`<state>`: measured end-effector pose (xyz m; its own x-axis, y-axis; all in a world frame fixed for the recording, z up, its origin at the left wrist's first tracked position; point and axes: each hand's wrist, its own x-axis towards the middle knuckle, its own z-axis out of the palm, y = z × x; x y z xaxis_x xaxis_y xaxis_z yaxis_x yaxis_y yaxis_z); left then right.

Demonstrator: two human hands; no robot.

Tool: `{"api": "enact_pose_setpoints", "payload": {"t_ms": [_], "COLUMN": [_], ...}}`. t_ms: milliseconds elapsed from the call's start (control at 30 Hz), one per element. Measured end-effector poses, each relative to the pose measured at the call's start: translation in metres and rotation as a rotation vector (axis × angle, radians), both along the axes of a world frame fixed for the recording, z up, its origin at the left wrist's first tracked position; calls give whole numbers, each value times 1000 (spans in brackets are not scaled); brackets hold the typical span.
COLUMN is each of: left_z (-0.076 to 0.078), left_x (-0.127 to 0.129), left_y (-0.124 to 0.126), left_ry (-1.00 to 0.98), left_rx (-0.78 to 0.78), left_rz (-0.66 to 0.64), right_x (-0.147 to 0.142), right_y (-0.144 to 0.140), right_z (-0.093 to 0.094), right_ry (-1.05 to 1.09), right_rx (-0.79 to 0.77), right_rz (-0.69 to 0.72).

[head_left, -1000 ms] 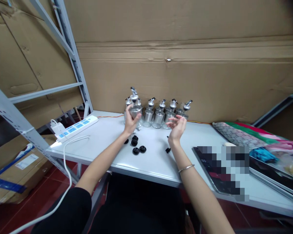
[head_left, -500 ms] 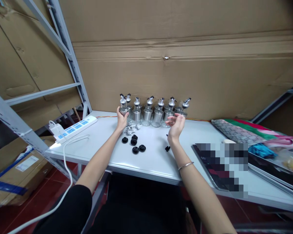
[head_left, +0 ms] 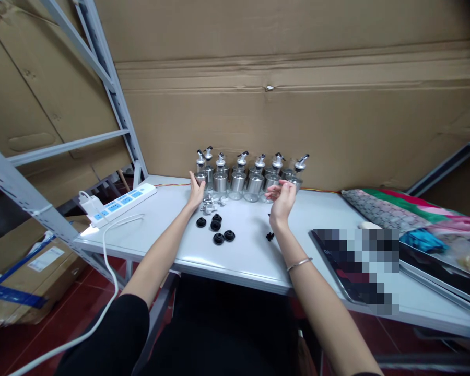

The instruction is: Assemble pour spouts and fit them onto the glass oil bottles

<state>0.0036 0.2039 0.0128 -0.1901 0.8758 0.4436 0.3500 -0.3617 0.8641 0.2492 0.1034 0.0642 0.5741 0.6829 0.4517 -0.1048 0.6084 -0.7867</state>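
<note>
Glass oil bottle (head_left: 200, 176) is now set down at the row's left end, left hand (head_left: 196, 194) loosening off it but touching. Right hand (head_left: 282, 200) hovers open, empty. Black stoppers (head_left: 218, 228) and power strip (head_left: 119, 203) sit nearby on the table (head_left: 243, 256).

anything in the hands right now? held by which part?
Left hand is on the leftmost dispenser bottle standing in the row on the table, at its lower body; a full grip cannot be told. Right hand is open and holds nothing.
</note>
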Motion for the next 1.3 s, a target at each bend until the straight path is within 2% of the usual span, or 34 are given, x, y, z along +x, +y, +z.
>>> {"api": "enact_pose_setpoints", "payload": {"t_ms": [133, 233, 333, 433, 533, 667, 933, 1133, 1300], "left_z": [-5, -5, 2, 15, 32, 48, 52, 57, 54], "left_x": [1, 0, -2, -2, 1, 11, 23, 28, 42], "left_y": [-2, -9, -18, -27, -37, -52, -64, -70, -78], "left_ry": [89, 162, 246, 355, 483, 672, 918, 903, 845], "left_rx": [-52, -40, -30, -49, -93, -162, -267, -165, -9], "left_rz": [-19, 34, 114, 140, 100, -22, -137, -197, -246], "right_x": [0, 0, 0, 0, 0, -1, -2, -1, 2], "right_y": [0, 0, 0, -1, -2, -4, -6, -6, -1], "right_z": [1, 1, 1, 2, 3, 3, 4, 3, -2], "right_ry": [4, 7, 11, 11, 8, 5, -6, -33, -98], "right_rx": [-11, -16, -18, -20, -25, -35, -63, -103, -180], "right_rz": [0, 0, 1, 5, 16, 27, 51, 75, 173]}}
